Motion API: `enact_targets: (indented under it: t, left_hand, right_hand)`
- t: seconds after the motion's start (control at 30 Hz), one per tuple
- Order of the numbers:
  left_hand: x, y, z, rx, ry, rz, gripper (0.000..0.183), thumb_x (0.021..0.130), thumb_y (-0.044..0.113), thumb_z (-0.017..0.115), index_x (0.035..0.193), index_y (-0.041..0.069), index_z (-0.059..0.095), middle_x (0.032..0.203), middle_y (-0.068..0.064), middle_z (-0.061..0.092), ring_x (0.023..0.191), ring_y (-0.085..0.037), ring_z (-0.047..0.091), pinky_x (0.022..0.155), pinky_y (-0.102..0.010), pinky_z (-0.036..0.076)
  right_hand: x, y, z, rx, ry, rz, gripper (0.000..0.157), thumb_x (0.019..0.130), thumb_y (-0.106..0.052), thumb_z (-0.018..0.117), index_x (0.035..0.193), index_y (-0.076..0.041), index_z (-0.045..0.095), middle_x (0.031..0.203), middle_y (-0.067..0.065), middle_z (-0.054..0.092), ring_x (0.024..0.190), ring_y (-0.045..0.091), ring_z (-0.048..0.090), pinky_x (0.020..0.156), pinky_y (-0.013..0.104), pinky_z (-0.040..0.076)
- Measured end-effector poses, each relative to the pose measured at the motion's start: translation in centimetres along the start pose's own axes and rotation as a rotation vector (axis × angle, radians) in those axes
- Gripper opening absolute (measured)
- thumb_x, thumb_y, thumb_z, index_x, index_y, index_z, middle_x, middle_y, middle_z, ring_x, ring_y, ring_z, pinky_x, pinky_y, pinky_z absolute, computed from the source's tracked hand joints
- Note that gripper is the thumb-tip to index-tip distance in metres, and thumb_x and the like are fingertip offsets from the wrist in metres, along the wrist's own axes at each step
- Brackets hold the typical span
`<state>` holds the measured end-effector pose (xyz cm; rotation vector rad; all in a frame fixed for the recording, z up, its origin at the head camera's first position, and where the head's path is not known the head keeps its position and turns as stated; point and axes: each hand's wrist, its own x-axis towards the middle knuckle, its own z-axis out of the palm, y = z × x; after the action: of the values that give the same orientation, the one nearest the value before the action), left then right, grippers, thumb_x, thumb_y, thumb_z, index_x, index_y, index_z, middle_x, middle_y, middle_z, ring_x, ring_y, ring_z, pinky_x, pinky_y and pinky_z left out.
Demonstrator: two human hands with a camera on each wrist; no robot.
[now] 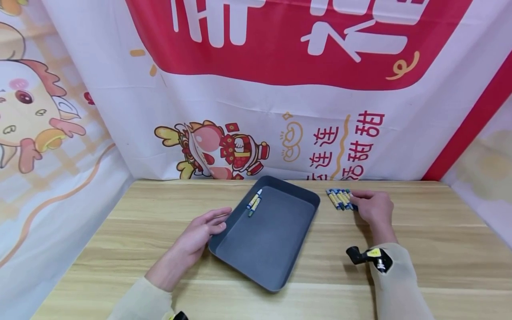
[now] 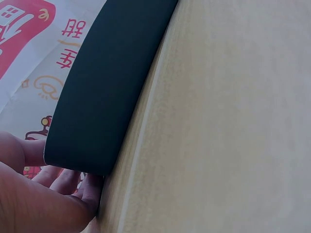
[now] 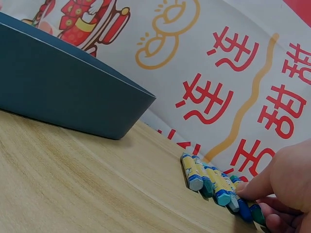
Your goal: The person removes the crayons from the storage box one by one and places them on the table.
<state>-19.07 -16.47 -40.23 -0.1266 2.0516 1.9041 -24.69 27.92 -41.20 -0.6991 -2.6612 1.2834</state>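
Observation:
A dark grey rectangular tray [image 1: 264, 244] lies at an angle on the table. Two crayons [image 1: 254, 203], one white-tipped and one green-tipped, rest inside it by its left wall. My left hand [image 1: 202, 231] holds that left wall, the thumb at the rim and the other fingers outside and low, as the left wrist view shows. Right of the tray, several crayons [image 3: 209, 179] in yellow and blue wrappers lie side by side in a row. My right hand [image 1: 374, 209] is at the row's right end, pinching a dark green crayon [image 3: 255, 213] that its fingers partly hide.
The wooden table [image 1: 440, 249] runs up to a white printed cloth [image 1: 136, 133] hanging behind it. Another cloth [image 1: 48, 186] hangs along the left side. A small black wrist mount [image 1: 368, 256] sits on the right sleeve.

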Motion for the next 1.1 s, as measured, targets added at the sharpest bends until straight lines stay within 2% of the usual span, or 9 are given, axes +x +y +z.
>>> enact_targets:
  t: [0.53, 0.9, 1.1]
  left_hand:
    - [-0.15, 0.07, 0.04, 0.0, 0.013, -0.01, 0.048, 0.107, 0.008, 0.055, 0.155, 0.014, 0.055, 0.163, -0.014, 0.052, 0.147, -0.032, 0.054, 0.127, -0.052, 0.035]
    - [-0.28, 0.13, 0.02, -0.005, 0.017, -0.019, 0.049, 0.106, 0.007, 0.055, 0.154, 0.014, 0.055, 0.163, -0.014, 0.052, 0.148, -0.032, 0.052, 0.129, -0.053, 0.034]
    - [-0.37, 0.22, 0.05, -0.004, 0.014, -0.019, 0.048, 0.106, 0.008, 0.055, 0.155, 0.014, 0.055, 0.163, -0.014, 0.052, 0.15, -0.033, 0.051, 0.129, -0.054, 0.033]
  right_hand:
    - [0.03, -0.04, -0.05, -0.03, -0.023, 0.008, 0.039, 0.104, -0.029, 0.067, 0.137, -0.009, 0.07, 0.148, 0.025, 0.062, 0.142, 0.047, 0.051, 0.116, 0.061, 0.041]
    - [-0.11, -0.07, -0.07, -0.049, -0.018, -0.011, 0.039, 0.104, -0.029, 0.067, 0.135, -0.006, 0.071, 0.145, 0.025, 0.064, 0.142, 0.048, 0.05, 0.118, 0.062, 0.037]
    - [-0.11, -0.15, -0.08, -0.025, -0.022, 0.013, 0.04, 0.104, -0.03, 0.067, 0.136, -0.007, 0.07, 0.146, 0.025, 0.064, 0.14, 0.046, 0.053, 0.114, 0.059, 0.042]
